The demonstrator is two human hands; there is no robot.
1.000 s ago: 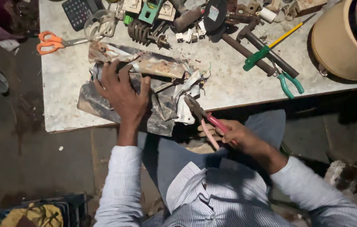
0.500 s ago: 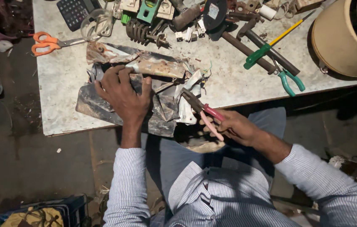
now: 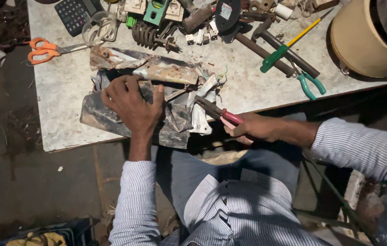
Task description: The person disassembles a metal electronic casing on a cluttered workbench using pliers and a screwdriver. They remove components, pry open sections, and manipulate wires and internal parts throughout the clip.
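My left hand (image 3: 132,102) presses down on a crumpled, rusty sheet-metal casing (image 3: 111,116) lying at the near edge of the worn table (image 3: 61,93). My right hand (image 3: 255,127) grips pink-handled pliers (image 3: 218,111). Their dark jaws point left into the torn right end of the casing, beside a bent white plastic piece (image 3: 202,114) with thin wires.
Orange-handled scissors (image 3: 47,48) lie at the left of the table, a black calculator (image 3: 75,13) behind them. Green-handled pliers (image 3: 309,84), a yellow screwdriver (image 3: 289,41), dark rods, springs and switch parts crowd the back. A large tan drum (image 3: 369,38) stands at the right.
My right hand with the pliers has shifted slightly right and up along the table edge. My left hand stays pressed on the casing.
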